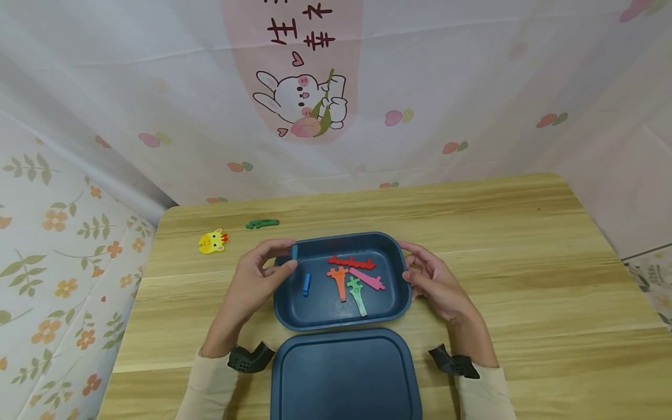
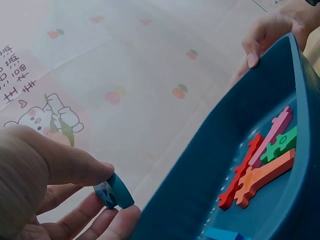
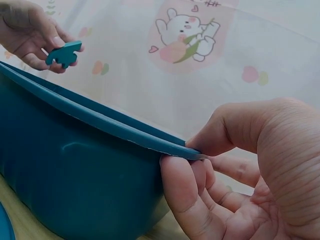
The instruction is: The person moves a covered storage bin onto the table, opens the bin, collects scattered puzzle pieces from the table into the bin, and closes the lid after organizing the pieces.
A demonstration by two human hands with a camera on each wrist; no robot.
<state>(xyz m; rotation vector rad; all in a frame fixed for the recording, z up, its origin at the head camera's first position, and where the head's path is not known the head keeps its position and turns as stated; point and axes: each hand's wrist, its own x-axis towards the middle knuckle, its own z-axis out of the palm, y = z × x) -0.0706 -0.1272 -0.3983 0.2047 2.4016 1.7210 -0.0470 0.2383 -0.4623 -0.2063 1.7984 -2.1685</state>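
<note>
My left hand pinches a small teal puzzle piece between thumb and fingers, just over the left end of a dark blue plastic box. Notches along one edge of that piece show in the right wrist view. With thumb and fingers, my right hand grips the box's rim at its right end. Inside the box lie a red piece, an orange piece, a pink piece, a light green piece and a blue piece.
A dark blue lid lies on the wooden table in front of the box. Toward the back left are a yellow giraffe-head piece and a dark green piece. A printed cloth hangs behind the table.
</note>
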